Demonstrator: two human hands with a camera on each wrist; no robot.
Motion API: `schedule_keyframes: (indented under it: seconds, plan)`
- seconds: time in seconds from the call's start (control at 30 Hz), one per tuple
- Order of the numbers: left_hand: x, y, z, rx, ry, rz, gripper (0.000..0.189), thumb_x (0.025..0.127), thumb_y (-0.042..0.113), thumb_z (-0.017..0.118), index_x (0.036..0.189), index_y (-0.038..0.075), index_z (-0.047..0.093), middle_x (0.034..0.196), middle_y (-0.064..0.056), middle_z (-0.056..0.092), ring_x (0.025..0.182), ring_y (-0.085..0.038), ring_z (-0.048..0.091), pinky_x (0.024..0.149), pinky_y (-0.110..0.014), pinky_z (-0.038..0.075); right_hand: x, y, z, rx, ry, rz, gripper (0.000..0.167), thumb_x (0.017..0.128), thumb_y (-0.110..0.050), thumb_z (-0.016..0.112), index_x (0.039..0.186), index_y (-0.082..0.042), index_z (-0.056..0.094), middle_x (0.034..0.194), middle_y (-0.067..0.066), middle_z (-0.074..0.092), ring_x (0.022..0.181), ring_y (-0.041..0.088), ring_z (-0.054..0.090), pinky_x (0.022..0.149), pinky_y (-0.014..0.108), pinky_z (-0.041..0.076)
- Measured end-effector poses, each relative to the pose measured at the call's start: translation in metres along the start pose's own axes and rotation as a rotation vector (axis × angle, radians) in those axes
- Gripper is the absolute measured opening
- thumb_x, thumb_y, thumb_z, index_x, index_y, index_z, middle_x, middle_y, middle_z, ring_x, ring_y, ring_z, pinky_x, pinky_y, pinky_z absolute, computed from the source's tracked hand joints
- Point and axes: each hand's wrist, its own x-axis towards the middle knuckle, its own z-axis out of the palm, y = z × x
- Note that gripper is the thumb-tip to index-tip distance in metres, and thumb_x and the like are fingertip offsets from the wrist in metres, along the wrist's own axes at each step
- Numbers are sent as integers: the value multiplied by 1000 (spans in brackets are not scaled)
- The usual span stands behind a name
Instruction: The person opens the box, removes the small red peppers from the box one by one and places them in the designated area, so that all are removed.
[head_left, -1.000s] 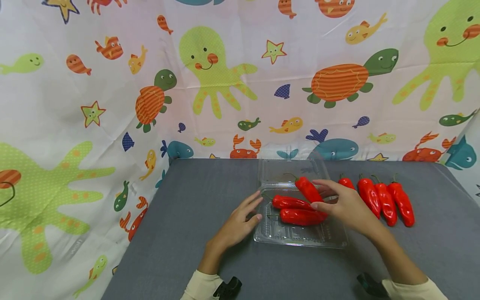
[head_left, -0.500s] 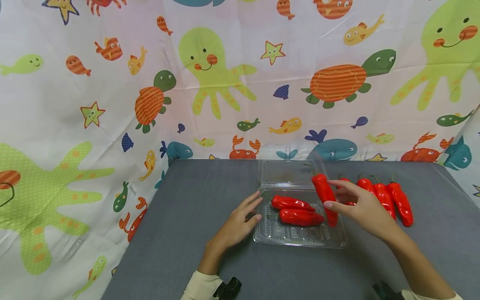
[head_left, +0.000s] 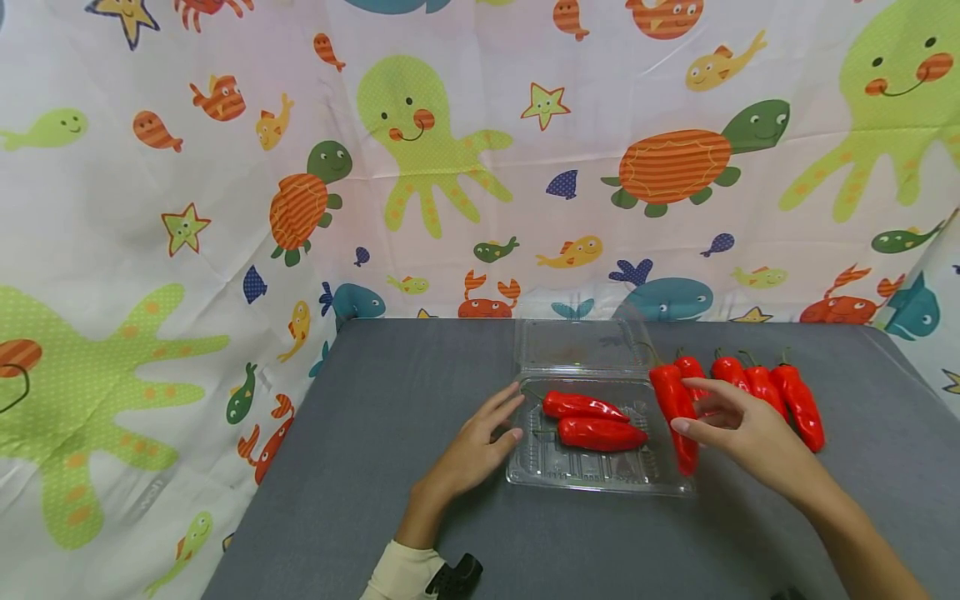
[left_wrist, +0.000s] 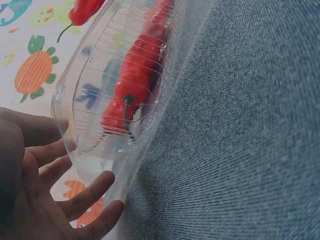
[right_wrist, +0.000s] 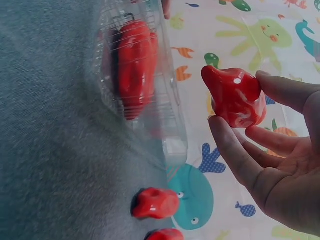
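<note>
My right hand (head_left: 738, 425) pinches a red chili pepper (head_left: 672, 408) between thumb and fingers, held in the air over the right edge of a clear plastic box (head_left: 592, 482). In the right wrist view that pepper (right_wrist: 235, 97) is seen end-on, above the table. Two red peppers (head_left: 602, 434) lie side by side in the box, their stems toward the left. My left hand (head_left: 468, 454) stays at the box's left side with fingers spread; in the left wrist view its fingertips touch or nearly touch the clear wall (left_wrist: 70, 125).
Several more red peppers (head_left: 799, 408) lie in a row on the grey table (head_left: 420, 358), right of the box. The box's lid (head_left: 581, 346) is folded back toward the patterned curtain (head_left: 450, 275) behind the table.
My right hand has lifted the pepper away from the two in the box and carried it to the right, turning it more upright. The left hand has kept its place.
</note>
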Motion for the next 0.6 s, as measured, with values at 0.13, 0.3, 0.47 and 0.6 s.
schedule_keyframes:
  seconds: [0.13,0.3,0.47,0.6]
  plan:
    - [0,0,0,2,3,4,57,107,18,58,161,8,45,174,-2,32,126,-31,67,107,-53,52,-4,7,-2,-1,-7,18,82,97,-45,75,161,-4,41,130,23,68,109,30,68,78,45,63]
    - [0,1,0,-2,4,3,57,107,18,58,161,8,45,174,-2,31,126,-31,67,107,-53,51,-8,15,-4,7,-11,54,83,98,-45,75,160,-1,40,128,24,68,108,29,69,78,45,64]
    - [-1,0,0,0,4,6,57,107,19,58,161,8,45,174,-2,31,126,-31,67,107,-54,51,-12,24,-7,21,-21,112,87,98,-48,74,161,0,37,129,25,66,107,28,68,78,45,64]
    - [0,0,0,6,1,7,57,107,19,58,161,8,45,174,-1,31,126,-31,66,108,-53,51,-14,31,-8,41,-38,143,87,99,-47,72,161,1,34,127,23,67,102,22,69,77,40,64]
